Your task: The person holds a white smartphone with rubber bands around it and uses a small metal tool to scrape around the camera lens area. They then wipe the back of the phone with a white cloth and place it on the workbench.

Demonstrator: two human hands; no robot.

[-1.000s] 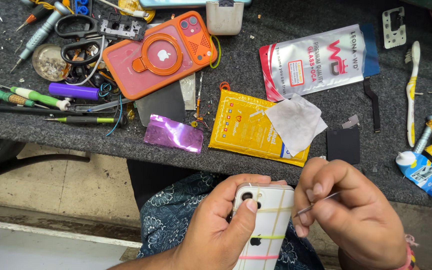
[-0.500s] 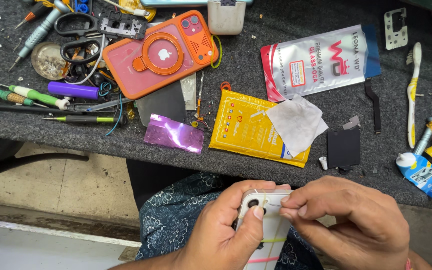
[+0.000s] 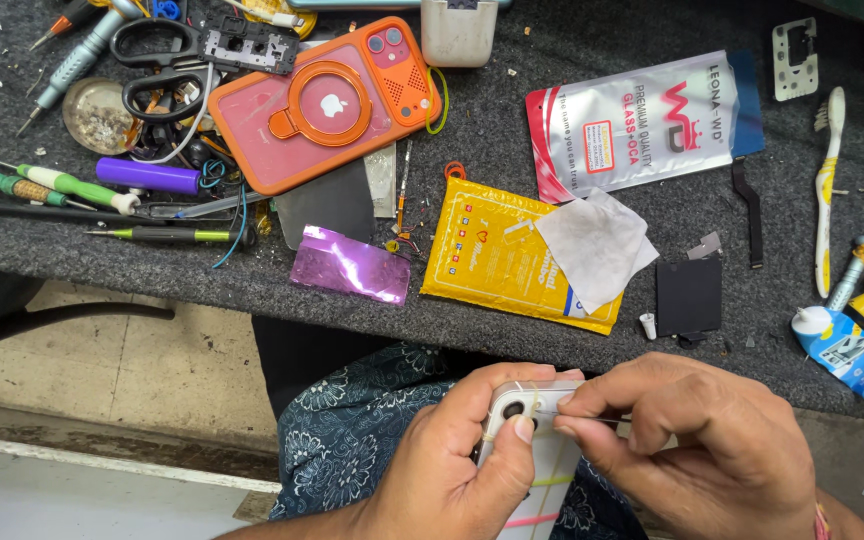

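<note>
My left hand [image 3: 457,465] grips a white phone [image 3: 537,460] with coloured lines across its back, thumb next to the camera lens. My right hand [image 3: 697,445] pinches a thin metal tool [image 3: 592,420] whose tip lies against the phone's upper corner by the lens. Both hands are held over my lap, in front of the dark workbench [image 3: 512,130]. The lower part of the phone is hidden by my hands.
On the bench lie an orange phone case [image 3: 327,100], a yellow pouch [image 3: 512,255] under a white wipe [image 3: 592,245], a silver foil packet [image 3: 642,120], a purple foil piece [image 3: 350,265], scissors [image 3: 157,65], screwdrivers [image 3: 52,185], a toothbrush [image 3: 828,190] and a glue tube [image 3: 852,345].
My right hand has moved left and closed in on the phone, bringing the thin tool from raised beside it to its top corner. The phone sits lower in view.
</note>
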